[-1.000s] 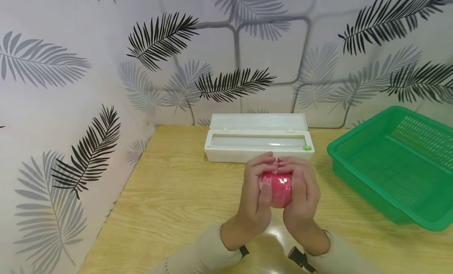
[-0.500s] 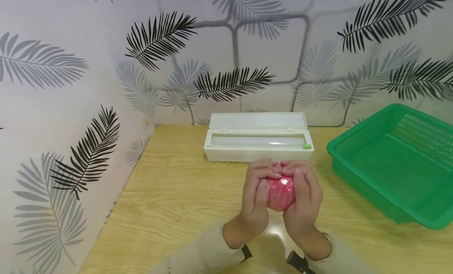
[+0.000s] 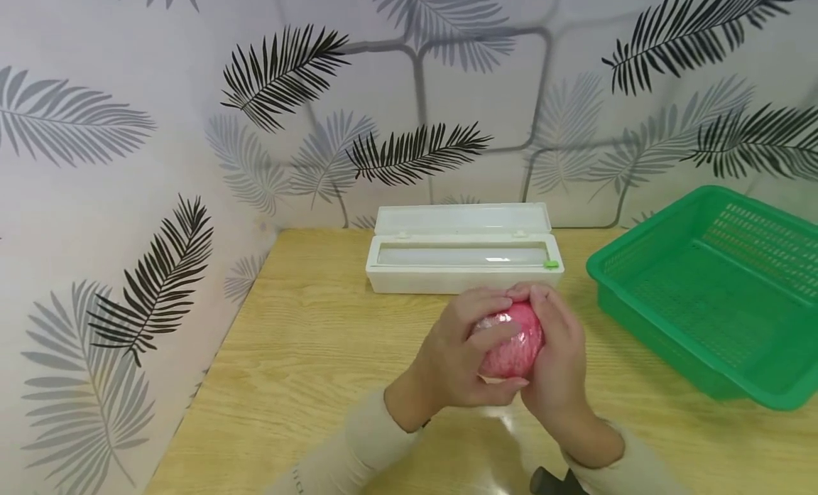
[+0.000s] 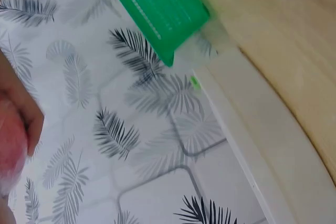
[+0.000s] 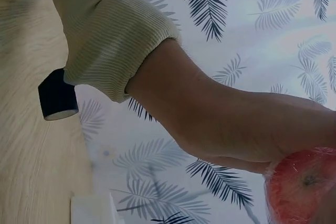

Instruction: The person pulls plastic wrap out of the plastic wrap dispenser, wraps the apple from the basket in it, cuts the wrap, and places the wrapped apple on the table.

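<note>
A red apple, covered in shiny clear cling film, is held above the table between both hands. The left hand grips its left side, with one finger across the front and the thumb beneath. Around the far right side curl the fingers of the right hand. In the right wrist view, the stem or blossom end of the wrapped apple shows through the film, beside the left hand. The left wrist view catches only part of the apple at its left edge.
Behind the hands stands a white cling film box, lid up, with a roll inside and a green slide cutter. A green plastic basket stands on the right of the wooden table. A leaf-patterned wall covering rises behind.
The left hand has turned and shifted its grip, from fingers over the top to a finger across the apple's front. The apple has moved slightly right and more of it shows.
</note>
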`<action>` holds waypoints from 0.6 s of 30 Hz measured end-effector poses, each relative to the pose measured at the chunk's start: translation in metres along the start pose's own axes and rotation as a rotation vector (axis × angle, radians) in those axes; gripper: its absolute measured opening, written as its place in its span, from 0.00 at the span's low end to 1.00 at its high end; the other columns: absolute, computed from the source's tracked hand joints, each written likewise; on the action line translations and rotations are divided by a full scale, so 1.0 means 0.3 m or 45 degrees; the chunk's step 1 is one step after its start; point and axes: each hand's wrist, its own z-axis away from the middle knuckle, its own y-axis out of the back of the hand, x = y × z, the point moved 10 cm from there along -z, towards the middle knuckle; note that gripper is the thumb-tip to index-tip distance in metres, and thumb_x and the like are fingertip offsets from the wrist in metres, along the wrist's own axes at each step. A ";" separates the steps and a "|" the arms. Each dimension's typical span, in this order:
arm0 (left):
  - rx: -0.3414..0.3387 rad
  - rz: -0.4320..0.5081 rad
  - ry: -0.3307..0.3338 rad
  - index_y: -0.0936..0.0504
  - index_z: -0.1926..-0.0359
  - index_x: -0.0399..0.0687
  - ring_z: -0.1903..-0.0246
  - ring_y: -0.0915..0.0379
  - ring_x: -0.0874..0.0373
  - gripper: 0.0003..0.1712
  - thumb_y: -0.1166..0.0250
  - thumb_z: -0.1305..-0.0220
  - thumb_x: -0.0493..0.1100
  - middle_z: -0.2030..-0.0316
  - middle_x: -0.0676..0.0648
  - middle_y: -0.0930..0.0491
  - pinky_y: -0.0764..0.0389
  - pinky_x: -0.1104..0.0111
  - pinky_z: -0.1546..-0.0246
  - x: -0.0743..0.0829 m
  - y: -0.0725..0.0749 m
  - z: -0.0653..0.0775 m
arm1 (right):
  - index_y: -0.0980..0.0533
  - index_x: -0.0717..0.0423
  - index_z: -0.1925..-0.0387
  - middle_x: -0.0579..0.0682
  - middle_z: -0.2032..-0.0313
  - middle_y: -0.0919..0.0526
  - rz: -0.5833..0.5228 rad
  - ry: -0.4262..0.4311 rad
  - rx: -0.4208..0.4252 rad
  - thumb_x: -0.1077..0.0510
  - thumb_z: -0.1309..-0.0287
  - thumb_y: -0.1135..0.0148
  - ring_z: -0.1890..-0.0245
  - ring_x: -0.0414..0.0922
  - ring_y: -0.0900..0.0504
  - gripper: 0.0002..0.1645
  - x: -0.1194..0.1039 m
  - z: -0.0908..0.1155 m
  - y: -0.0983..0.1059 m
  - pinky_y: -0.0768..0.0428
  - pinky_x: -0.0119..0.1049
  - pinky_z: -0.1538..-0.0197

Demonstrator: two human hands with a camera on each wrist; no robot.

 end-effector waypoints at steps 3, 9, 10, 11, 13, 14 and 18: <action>-0.093 -0.025 -0.005 0.39 0.52 0.36 0.49 0.36 0.46 0.35 0.38 0.50 0.56 0.50 0.34 0.39 0.34 0.63 0.46 -0.013 -0.022 0.013 | 0.27 0.62 0.66 0.55 0.64 0.26 0.010 -0.095 0.008 0.61 0.34 0.63 0.61 0.46 0.27 0.16 0.019 -0.001 0.007 0.23 0.32 0.61; -0.010 0.110 0.355 0.39 0.50 0.31 0.49 0.37 0.47 0.33 0.48 0.42 0.57 0.49 0.35 0.38 0.31 0.65 0.49 -0.075 -0.003 0.047 | 0.31 0.74 0.56 0.64 0.51 0.30 0.192 0.251 -0.182 0.67 0.36 0.67 0.47 0.56 0.33 0.18 -0.048 0.010 -0.064 0.28 0.38 0.49; 0.022 0.136 0.399 0.39 0.50 0.31 0.50 0.37 0.47 0.33 0.51 0.40 0.57 0.50 0.35 0.38 0.30 0.66 0.50 -0.080 0.003 0.051 | 0.33 0.76 0.55 0.66 0.50 0.31 0.233 0.350 -0.216 0.69 0.38 0.69 0.46 0.57 0.35 0.18 -0.068 0.018 -0.081 0.29 0.39 0.48; 0.052 0.157 0.422 0.40 0.51 0.30 0.50 0.37 0.46 0.33 0.52 0.40 0.57 0.50 0.34 0.38 0.29 0.65 0.51 -0.081 0.008 0.053 | 0.34 0.77 0.55 0.67 0.49 0.32 0.263 0.429 -0.238 0.71 0.40 0.69 0.45 0.58 0.36 0.18 -0.083 0.027 -0.094 0.31 0.39 0.46; 0.079 0.216 0.463 0.40 0.51 0.29 0.51 0.37 0.46 0.33 0.53 0.38 0.57 0.51 0.34 0.39 0.28 0.65 0.52 -0.083 0.010 0.054 | 0.34 0.78 0.58 0.67 0.52 0.31 0.334 0.577 -0.251 0.71 0.43 0.66 0.47 0.58 0.35 0.16 -0.111 0.044 -0.113 0.32 0.39 0.46; 0.083 0.252 0.484 0.41 0.51 0.29 0.50 0.37 0.46 0.33 0.54 0.38 0.58 0.51 0.34 0.39 0.28 0.65 0.52 -0.086 0.009 0.054 | 0.35 0.79 0.59 0.68 0.53 0.30 0.356 0.640 -0.252 0.71 0.44 0.65 0.49 0.57 0.34 0.15 -0.124 0.051 -0.121 0.31 0.39 0.46; 0.077 0.373 0.547 0.41 0.51 0.28 0.50 0.37 0.46 0.34 0.56 0.38 0.59 0.51 0.34 0.39 0.28 0.66 0.52 -0.093 0.002 0.053 | 0.35 0.81 0.66 0.68 0.61 0.29 0.417 0.857 -0.192 0.68 0.47 0.56 0.56 0.55 0.31 0.14 -0.168 0.078 -0.136 0.30 0.39 0.52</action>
